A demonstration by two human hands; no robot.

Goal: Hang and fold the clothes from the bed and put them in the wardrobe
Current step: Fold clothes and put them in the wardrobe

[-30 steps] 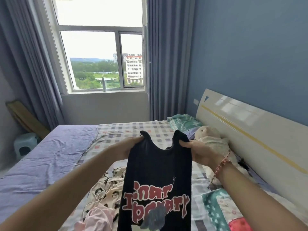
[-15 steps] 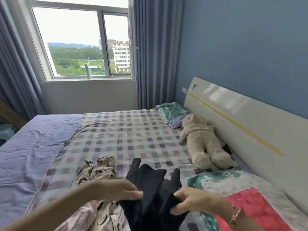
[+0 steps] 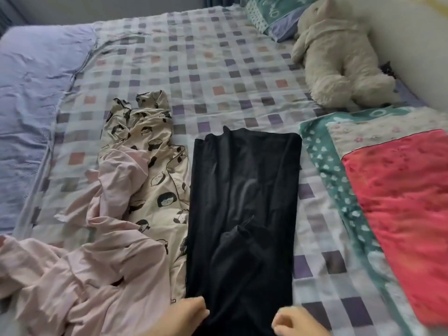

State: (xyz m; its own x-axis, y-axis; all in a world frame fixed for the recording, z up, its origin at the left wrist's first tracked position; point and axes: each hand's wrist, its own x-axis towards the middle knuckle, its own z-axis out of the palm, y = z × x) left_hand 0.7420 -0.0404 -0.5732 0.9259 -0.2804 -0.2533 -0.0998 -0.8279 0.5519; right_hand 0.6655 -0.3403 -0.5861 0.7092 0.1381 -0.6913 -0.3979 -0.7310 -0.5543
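- Fingers (image 3: 200, 310) curled: left hand (image 3: 184, 320) pinches hem of long black knit top (image 3: 242, 190); right hand (image 3: 300, 322) grip unclear.
- Top flat at 6 o'clock.
- Risk: uneven pull skews fold onto cream printed pyjamas (image 3: 155, 166), 9 o'clock.

Clear passage: the checked sheet (image 3: 206, 69) beyond the black garment (image 3: 242, 202) lies bare up to the far edge. Left side blocked: a cream printed garment (image 3: 150, 151) touches the black garment's left edge, with a crumpled pink garment (image 3: 104, 263) piled over it. Right side: a narrow bare strip runs before the red-and-green blanket (image 3: 388, 202). Far right corner: occupied by a plush bear (image 3: 337, 61)
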